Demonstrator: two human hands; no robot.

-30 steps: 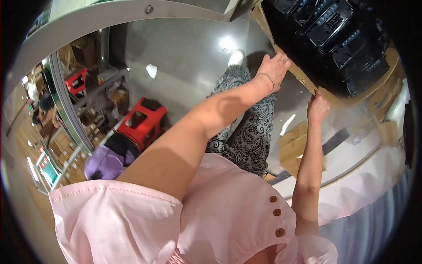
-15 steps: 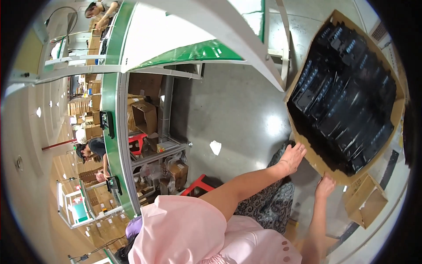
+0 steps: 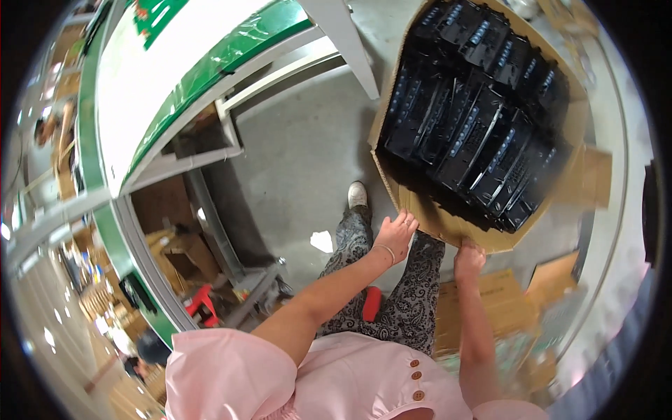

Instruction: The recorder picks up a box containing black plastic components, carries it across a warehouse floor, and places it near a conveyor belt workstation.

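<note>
A large open cardboard box point(image 3: 483, 236) stands in front of me on the right, packed with rows of black plastic parts point(image 3: 469, 133) that carry strips of small pale-blue dots. My left hand point(image 3: 399, 232) grips the near edge of the box, fingers bent over the cardboard. Further right along that edge, my right hand point(image 3: 470, 262) is closed on the rim, its fingertips partly hidden by the cardboard. Several of the parts lean in tilted rows, and a dark gap shows between them and the near wall.
A white and green workbench point(image 3: 210, 77) on a metal frame stands at the left. Under it are cardboard boxes point(image 3: 189, 259) and a red stool point(image 3: 202, 306). More cardboard point(image 3: 483, 301) lies at my right. White scrap point(image 3: 321, 241) rests on the floor. A co-worker point(image 3: 64, 143) is far left.
My view has swung, so the bench and box sit further left in it. Both hands remain on the box edge. My legs and one white shoe now show more fully.
</note>
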